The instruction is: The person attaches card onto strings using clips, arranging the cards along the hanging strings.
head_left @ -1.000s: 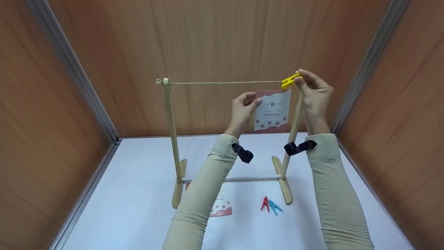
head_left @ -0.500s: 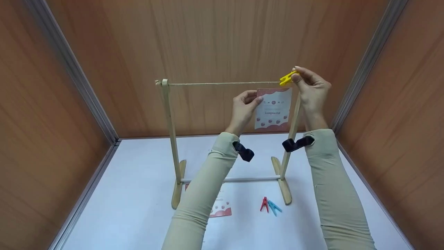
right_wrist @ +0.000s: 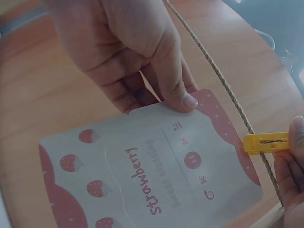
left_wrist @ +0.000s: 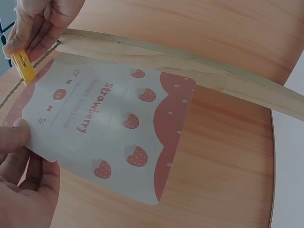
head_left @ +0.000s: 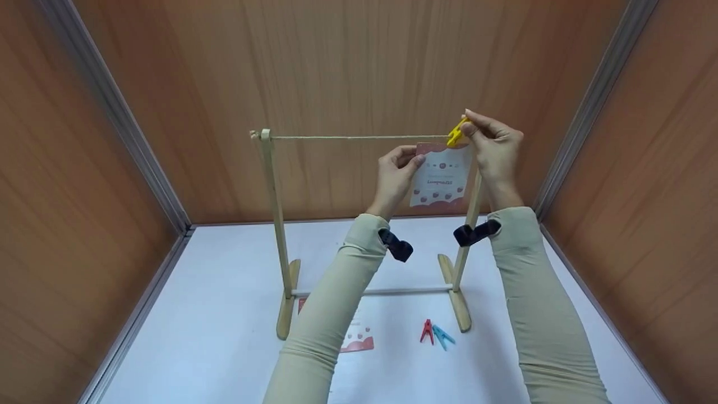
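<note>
My left hand (head_left: 395, 174) pinches a strawberry-printed card (head_left: 440, 182) by its left edge near the upper corner, thumb in front. The card hangs just below a thin rope (head_left: 348, 137), its printing upside down in the head view. Between thumb and fingers, my right hand (head_left: 496, 151) holds a yellow clothespin (head_left: 455, 133) by its handle end. In the right wrist view the clothespin (right_wrist: 266, 142) crosses the rope (right_wrist: 218, 71), its tip over the card's pink top edge. The left wrist view also has the clothespin (left_wrist: 23, 66) tip at that edge.
Wooden posts (head_left: 275, 213) on flat feet carry the rope, joined low down by a white rod (head_left: 415, 290). On the white table (head_left: 224, 314) lie a red clothespin (head_left: 427, 332), a blue clothespin (head_left: 443, 336) and another card (head_left: 359, 339), partly behind my left forearm. Wood-grain panels surround it.
My right hand has moved left and slightly down with the yellow clothespin, which now tilts more steeply and overlaps the card's top edge. The left hand and card have barely shifted.
</note>
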Demonstrator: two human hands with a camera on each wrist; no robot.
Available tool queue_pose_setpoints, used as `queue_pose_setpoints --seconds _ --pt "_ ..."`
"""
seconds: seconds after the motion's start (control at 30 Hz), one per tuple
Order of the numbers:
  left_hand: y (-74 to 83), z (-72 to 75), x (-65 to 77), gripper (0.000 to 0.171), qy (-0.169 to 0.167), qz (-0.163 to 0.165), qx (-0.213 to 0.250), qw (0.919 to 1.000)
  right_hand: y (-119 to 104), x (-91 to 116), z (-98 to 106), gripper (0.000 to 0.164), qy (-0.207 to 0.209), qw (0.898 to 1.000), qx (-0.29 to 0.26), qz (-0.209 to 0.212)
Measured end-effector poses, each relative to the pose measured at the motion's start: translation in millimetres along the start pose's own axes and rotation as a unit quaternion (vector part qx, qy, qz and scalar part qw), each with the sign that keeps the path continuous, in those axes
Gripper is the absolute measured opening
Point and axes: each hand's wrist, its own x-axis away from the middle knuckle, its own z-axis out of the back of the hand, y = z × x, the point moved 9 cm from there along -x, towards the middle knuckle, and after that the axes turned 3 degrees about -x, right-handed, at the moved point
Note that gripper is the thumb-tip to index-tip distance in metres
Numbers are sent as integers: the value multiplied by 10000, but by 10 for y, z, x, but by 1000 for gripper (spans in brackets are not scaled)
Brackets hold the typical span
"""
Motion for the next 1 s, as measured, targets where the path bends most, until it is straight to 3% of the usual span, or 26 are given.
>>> queue_pose_setpoints --seconds 0.43,0.7,1.0 --pt "42 -27 -14 24 -57 -58 95 9999 -17 -9 -83 26 -371 9988 97 292" --pt "9 -30 2 22 1 -19 79 10000 -40 -10 -128 25 -478 9950 602 631" --pt "-6 -38 16 22 6 69 102 9999 -46 24 -168 30 -848 9907 949 475"
